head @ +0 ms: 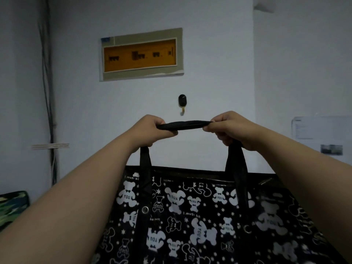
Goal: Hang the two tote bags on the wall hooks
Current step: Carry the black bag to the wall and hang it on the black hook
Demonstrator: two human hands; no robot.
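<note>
Both hands were raised in front of the wall (209,54), each closed around the black handle (183,125) of one tote bag (190,216). The left hand (151,130) gripped the handle's left end with fingers curled over it; the right hand (227,128) gripped the right end likewise. The stretch of handle between the two fists was pulled taut and roughly level. From each fist a black strap dropped to the bag's upper edge, the left strap (145,168) near the bag's left side, the right strap (237,168) further along.

The bag was black with white bear figures, stars and lettering, and it hung below the hands, filling the lower middle and lower right of the view. Metal rivets were visible on its face.

One wall hook (182,102), dark with a small brass-coloured prong, was fixed to the wall just above the handle and clear of it; the handle was not on the hook. Above the hook sat a rectangular panel (142,54) with an orange front. Cables (47,82) ran down the left corner of the wall. A paper sheet (322,128) was stuck to the wall at the right edge. A green patterned object (11,208) lay at the lower left edge; the dim light did not permit identification.
</note>
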